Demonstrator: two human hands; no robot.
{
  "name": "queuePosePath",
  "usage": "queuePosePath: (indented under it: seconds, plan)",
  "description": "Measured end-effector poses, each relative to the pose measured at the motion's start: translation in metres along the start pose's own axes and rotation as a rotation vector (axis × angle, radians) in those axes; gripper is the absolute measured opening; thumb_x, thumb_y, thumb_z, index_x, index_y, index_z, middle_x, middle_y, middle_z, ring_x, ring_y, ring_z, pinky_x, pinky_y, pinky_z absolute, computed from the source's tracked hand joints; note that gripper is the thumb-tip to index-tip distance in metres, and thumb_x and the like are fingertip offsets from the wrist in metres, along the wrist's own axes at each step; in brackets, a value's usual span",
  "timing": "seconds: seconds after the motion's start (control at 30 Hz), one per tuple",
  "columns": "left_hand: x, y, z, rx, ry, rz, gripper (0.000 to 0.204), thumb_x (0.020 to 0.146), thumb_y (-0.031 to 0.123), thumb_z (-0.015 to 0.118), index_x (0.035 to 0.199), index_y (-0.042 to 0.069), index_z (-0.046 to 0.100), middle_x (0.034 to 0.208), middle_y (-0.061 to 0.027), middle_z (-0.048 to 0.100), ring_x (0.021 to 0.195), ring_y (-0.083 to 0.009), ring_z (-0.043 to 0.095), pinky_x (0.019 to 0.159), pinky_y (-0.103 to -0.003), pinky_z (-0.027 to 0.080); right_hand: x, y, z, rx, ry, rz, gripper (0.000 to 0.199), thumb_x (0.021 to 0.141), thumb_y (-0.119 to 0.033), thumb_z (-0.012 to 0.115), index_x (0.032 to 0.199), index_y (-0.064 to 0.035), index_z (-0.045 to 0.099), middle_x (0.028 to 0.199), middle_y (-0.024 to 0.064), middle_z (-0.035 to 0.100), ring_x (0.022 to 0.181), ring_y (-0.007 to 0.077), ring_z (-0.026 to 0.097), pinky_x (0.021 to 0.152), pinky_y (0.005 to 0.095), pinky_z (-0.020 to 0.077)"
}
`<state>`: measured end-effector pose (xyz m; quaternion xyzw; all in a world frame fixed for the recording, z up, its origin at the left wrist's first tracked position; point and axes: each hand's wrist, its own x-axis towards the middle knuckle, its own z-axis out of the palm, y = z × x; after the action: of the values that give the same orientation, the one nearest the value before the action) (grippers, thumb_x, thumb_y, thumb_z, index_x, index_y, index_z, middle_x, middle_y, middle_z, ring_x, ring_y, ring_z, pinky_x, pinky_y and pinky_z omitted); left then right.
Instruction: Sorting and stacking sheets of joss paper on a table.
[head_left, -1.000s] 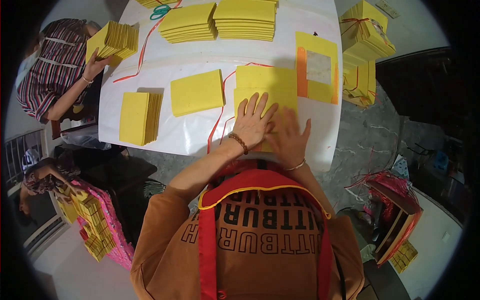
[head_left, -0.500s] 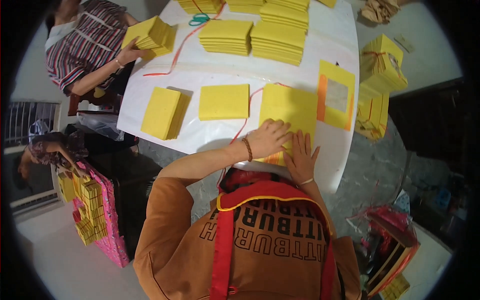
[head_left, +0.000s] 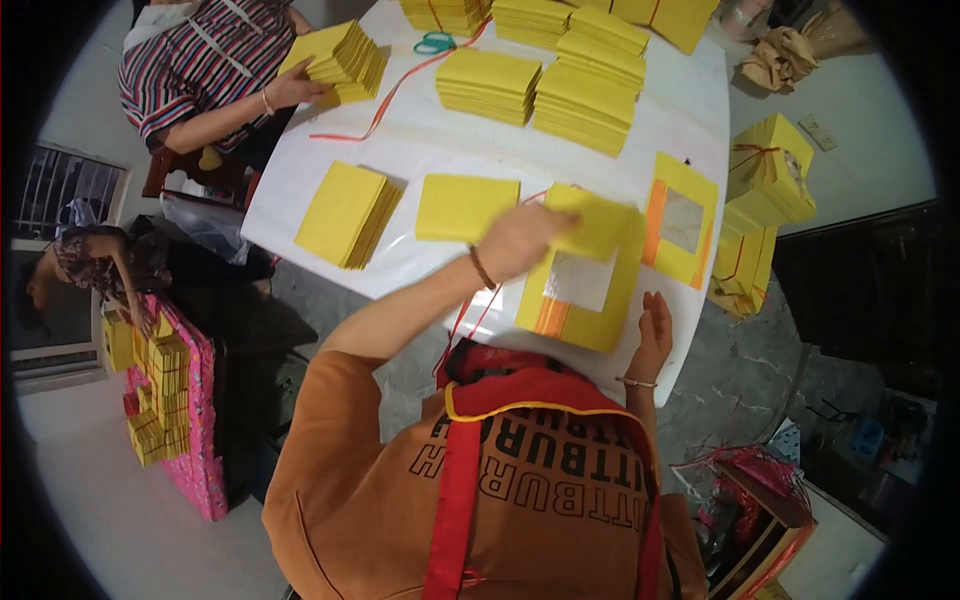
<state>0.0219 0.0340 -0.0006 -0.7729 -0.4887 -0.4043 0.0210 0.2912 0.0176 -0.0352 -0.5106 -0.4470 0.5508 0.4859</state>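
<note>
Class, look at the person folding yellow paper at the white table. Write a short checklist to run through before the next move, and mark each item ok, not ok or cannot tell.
1. Left hand has hold of the folded yellow flap: ok, it grips the flap's left edge.
2. Right hand steadies the open yellow sheet: ok, it rests at the sheet's right edge.
3. Silver square on the sheet is uncovered: ok.
4. Red string is off the sheet: cannot tell, it runs beneath the left forearm.
5. Neighbouring framed sheet lies apart from the work: ok.
6. Flap edges are lined up: cannot tell, the hand is blurred.
</note>
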Motion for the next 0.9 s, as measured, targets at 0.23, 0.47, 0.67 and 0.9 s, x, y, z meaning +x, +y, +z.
queuePosePath:
  seconds: [0.23, 0.47, 0.67, 0.9]
  plan:
    - [-0.075, -0.056, -0.045, 0.511, -0.083, -0.114, 0.052, 0.064, 0.007, 0.06, 0.116, 0.009, 0.055, 0.107, -0.0065, 0.055, 0.094, -0.0245, 0.05, 0.079, -0.037, 0.038, -0.004, 0.012, 0.001, -0.004, 0.023, 0.102, 0.024, 0.091, -0.007, 0.048, 0.113, 0.0012, 0.054, 0.104, 0.0083, 0.061, 0.1, 0.0144, 0.055, 0.088, 0.0272, 0.0399]
    - [-0.081, -0.056, -0.032, 0.572, -0.162, -0.166, 0.056, 0.062, 0.011, 0.064, 0.117, 0.011, 0.053, 0.109, -0.0054, 0.051, 0.094, -0.0227, 0.048, 0.078, -0.036, 0.035, -0.004, 0.013, 0.002, -0.013, 0.011, 0.08, 0.02, 0.091, -0.006, 0.049, 0.107, 0.0011, 0.056, 0.099, 0.0062, 0.061, 0.093, 0.0125, 0.055, 0.083, 0.025, 0.0416]
    - [-0.092, -0.062, -0.023, 0.492, -0.361, -0.295, 0.057, 0.066, 0.009, 0.063, 0.121, 0.01, 0.05, 0.112, -0.0062, 0.05, 0.098, -0.0236, 0.046, 0.08, -0.038, 0.034, -0.004, 0.013, 0.003, -0.036, 0.017, 0.117, 0.02, 0.09, -0.006, 0.049, 0.107, 0.0009, 0.057, 0.099, 0.006, 0.061, 0.091, 0.0123, 0.055, 0.081, 0.0244, 0.0417]
    - [-0.107, -0.063, -0.018, 0.414, -0.394, -0.419, 0.061, 0.067, 0.009, 0.057, 0.127, 0.009, 0.043, 0.125, -0.0089, 0.041, 0.11, -0.0303, 0.04, 0.089, -0.043, 0.031, -0.002, 0.022, -0.003, -0.118, -0.074, -0.06, 0.02, 0.089, -0.007, 0.052, 0.107, -0.0013, 0.058, 0.101, 0.0068, 0.061, 0.096, 0.0153, 0.055, 0.085, 0.0261, 0.0411]
